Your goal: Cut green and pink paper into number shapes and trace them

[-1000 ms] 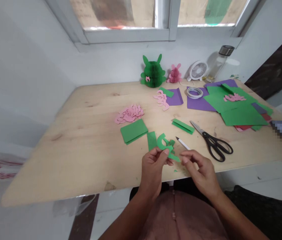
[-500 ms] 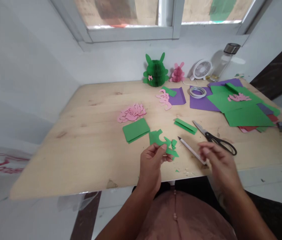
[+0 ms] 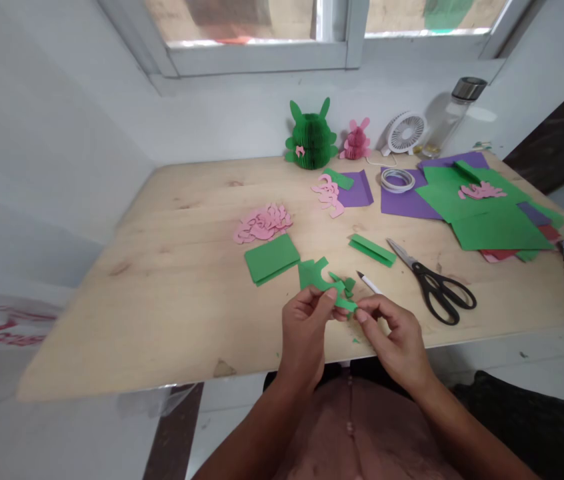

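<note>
My left hand pinches a small green paper piece between thumb and fingers, just above the table's front edge. The thumb and forefinger of my right hand are closed on the right end of that same piece. Behind the fingers lies a green paper offcut with a curved cut-out, beside small curled green scraps. A white pencil lies partly hidden behind my right hand. Black-handled scissors rest to the right, blades pointing away from me.
Folded green papers and pink cut-outs lie left of centre; a narrow green strip lies nearer the scissors. Green sheets and a tape roll sit right. Paper rabbits, a fan and a bottle line the wall.
My right hand has moved left from beside the scissors to the green paper piece and closed on its end. My left hand stays nearly in place, still pinching it.
</note>
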Motion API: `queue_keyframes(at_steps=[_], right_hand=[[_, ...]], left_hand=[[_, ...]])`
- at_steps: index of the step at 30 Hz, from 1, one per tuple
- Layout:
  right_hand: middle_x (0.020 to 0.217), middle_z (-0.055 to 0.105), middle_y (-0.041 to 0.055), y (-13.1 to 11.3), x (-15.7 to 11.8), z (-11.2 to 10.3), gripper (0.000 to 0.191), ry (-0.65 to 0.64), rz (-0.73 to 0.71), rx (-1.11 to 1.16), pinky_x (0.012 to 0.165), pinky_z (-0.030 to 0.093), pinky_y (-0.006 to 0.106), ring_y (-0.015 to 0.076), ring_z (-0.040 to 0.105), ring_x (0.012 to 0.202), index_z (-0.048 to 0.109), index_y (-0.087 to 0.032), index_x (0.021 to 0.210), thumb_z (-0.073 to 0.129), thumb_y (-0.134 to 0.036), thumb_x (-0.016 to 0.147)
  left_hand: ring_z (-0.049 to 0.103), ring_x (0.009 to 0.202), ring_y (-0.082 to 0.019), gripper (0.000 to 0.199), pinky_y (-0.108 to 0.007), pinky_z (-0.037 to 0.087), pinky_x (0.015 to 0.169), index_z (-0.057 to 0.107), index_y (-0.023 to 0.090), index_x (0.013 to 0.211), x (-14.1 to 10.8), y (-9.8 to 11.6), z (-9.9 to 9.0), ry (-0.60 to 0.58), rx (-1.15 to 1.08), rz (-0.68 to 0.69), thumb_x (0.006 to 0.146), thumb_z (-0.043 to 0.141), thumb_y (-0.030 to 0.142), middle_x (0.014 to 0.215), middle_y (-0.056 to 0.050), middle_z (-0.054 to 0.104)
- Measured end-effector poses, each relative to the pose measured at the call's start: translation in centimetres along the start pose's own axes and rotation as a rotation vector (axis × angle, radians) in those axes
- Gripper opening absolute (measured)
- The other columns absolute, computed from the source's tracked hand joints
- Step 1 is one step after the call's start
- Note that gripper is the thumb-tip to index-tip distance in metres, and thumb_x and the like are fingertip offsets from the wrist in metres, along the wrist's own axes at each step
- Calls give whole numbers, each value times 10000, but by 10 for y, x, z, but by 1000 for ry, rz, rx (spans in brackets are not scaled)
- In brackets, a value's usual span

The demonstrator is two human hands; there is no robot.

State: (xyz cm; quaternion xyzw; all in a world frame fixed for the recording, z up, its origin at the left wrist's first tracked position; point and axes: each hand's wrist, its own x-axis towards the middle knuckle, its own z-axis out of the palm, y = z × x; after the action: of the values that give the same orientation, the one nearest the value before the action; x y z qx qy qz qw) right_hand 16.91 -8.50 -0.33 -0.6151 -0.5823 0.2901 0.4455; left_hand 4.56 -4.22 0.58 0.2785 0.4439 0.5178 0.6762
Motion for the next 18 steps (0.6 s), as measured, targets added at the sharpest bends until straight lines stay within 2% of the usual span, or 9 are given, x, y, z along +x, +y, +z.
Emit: queue_keyframes(at_steps=[18], right_hand=[[677,651,15,-1,0,-1,177,10,5,-26,599,461,236,143,578,638,624,-195,734,532,-261,870]], left_hand=[[562,521,-98,124,-225,470,554,652,146,670,-1,0,2,-2,-2,-10,694,721,246,587,6,646]])
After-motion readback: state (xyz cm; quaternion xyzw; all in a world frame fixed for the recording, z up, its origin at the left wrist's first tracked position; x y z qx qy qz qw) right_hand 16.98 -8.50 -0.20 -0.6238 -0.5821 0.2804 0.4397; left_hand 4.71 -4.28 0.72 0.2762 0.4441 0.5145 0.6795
